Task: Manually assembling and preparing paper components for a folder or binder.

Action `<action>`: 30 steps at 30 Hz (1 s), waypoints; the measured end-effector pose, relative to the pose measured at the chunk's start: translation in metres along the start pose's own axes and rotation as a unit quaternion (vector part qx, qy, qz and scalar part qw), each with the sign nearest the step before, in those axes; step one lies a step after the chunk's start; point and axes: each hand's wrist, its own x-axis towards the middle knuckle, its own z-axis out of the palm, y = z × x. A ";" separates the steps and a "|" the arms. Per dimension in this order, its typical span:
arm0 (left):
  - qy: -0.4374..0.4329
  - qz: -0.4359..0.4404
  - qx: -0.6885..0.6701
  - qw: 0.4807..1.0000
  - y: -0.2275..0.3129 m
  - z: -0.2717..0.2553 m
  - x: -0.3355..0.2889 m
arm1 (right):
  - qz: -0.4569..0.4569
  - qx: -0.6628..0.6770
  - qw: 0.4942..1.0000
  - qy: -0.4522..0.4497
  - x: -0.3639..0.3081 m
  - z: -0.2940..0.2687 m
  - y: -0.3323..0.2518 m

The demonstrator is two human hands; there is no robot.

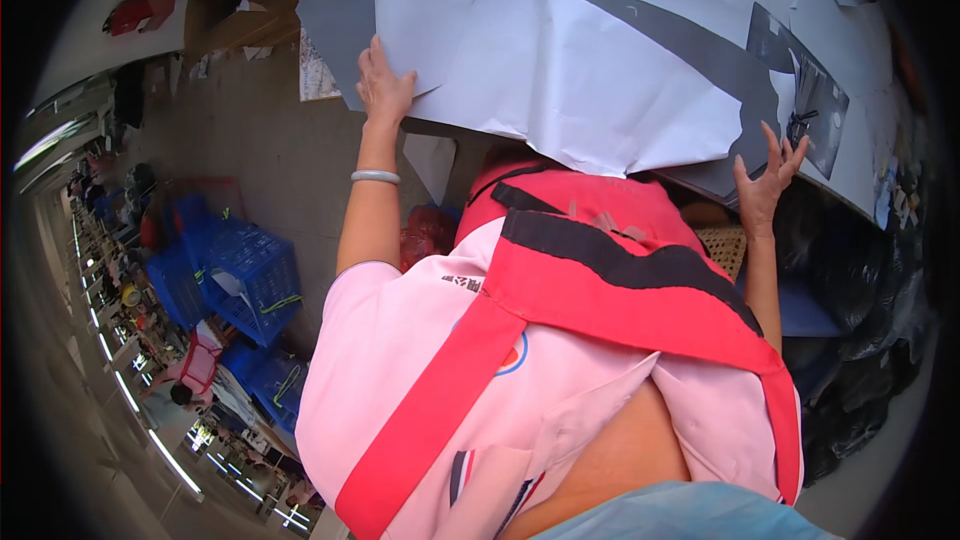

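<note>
A large white sheet (600,70) with creases and an uneven near edge lies over dark grey sheet material (670,25) on the table in front of me. My left hand (385,88) rests at the left edge of the sheets, fingers and thumb apart, touching a white flap (425,20) and the grey piece (335,25) beside it. At the right, my right hand (768,180) is raised with its fingers spread, close to the grey material's near right corner. Nothing shows between its fingers. The sheets' near edge hangs over my red apron (620,210).
A dark printed sheet with a small black tied object (802,123) lies at the right of the table. Blue plastic crates (245,285) stand on the floor to the left. Black plastic bags (850,270) are piled at the right. A cardboard box (235,5) stands at the far left.
</note>
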 end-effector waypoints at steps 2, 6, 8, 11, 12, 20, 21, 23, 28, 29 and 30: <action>0.040 -0.012 -0.083 0.996 -0.034 0.021 0.009 | 0.007 -0.048 0.997 0.053 0.004 0.000 0.012; 0.000 -0.091 -0.294 0.951 -0.048 0.026 0.021 | 0.111 -0.109 0.976 0.155 0.010 -0.006 0.051; -0.054 -0.134 -0.449 0.881 -0.028 0.017 0.032 | 0.044 -0.153 0.982 0.105 0.010 -0.013 0.016; -0.116 -0.135 -0.661 0.729 0.041 -0.021 0.045 | -0.075 -0.063 0.990 -0.100 -0.011 0.008 -0.048; -0.132 -0.122 -0.669 0.721 0.060 -0.028 0.050 | -0.116 -0.063 0.982 -0.133 -0.018 0.022 -0.073; -0.208 0.092 -0.695 0.682 0.138 -0.081 0.128 | -0.049 0.152 0.983 -0.090 0.053 0.041 -0.032; -0.184 0.070 -0.678 0.708 0.159 -0.103 0.118 | -0.012 0.276 0.957 -0.087 0.067 0.030 -0.014; -0.393 -0.165 -0.750 0.505 0.162 -0.158 0.133 | 0.051 0.259 0.964 -0.029 0.089 -0.002 0.025; -0.346 0.015 -0.773 0.531 0.101 -0.138 0.141 | 0.056 0.311 0.945 0.085 0.124 -0.039 0.048; -0.454 -0.115 -0.814 0.343 0.097 -0.137 0.145 | 0.061 0.303 0.946 0.092 0.122 -0.042 0.063; -0.201 0.107 -0.714 0.662 0.098 -0.112 0.134 | 0.063 0.285 0.953 0.085 0.125 -0.038 0.071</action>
